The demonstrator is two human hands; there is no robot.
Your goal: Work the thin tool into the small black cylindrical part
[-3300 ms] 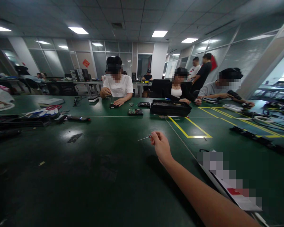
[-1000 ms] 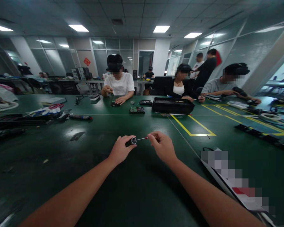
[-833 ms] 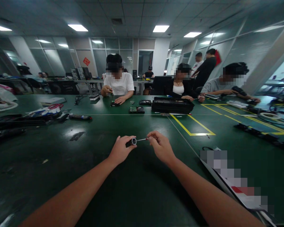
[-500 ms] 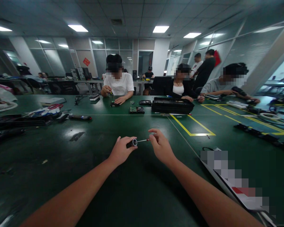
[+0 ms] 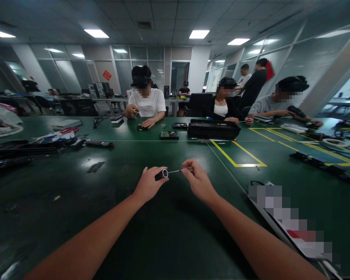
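My left hand is closed around a short black cylinder with a bright ring at its open end, facing right. The fingers of my right hand are closed on the handle of a thin screwdriver, which has a red collar and a long metal shaft. The shaft points left, and its tip is at the ringed end of the cylinder; how deep it goes I cannot tell. Both hands are held above the green table.
Ahead are a circuit board device and a long black case. A black tool and red-handled scissors are on the left. A white bag-like item lies at right. Several people sit opposite, one working with a hand on a part.
The fingers of my right hand have curled in more closely on the screwdriver's handle. The cylinder and shaft have shifted very slightly left.
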